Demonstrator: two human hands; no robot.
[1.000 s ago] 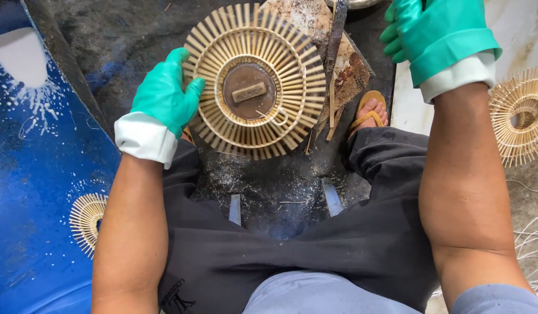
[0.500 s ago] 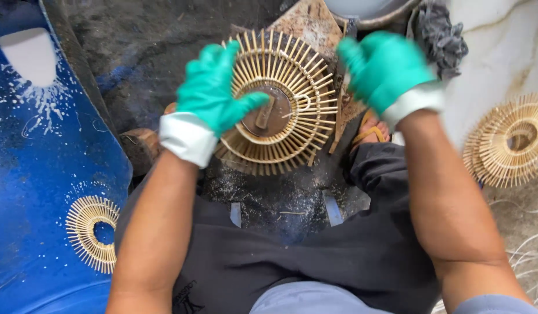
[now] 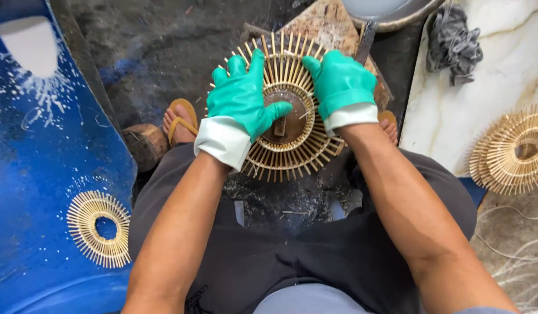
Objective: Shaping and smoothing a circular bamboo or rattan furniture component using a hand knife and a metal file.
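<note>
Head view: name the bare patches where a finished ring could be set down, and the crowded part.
Free: blue sheet above the lone ring; white slab between grey rag and ring stack. Crowded: centre, both hands on the spoked disc.

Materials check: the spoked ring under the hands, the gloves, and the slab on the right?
Spoked ring: looks like thin bamboo or rattan slats, pale tan, matte, radiating from a darker hub. Gloves on the left hand and right hand: likely rubber or nitrile, teal, slight sheen, with white fabric-like cuffs. Slab: seems marble or polished stone, white with tan veining; could be a laminate.
</note>
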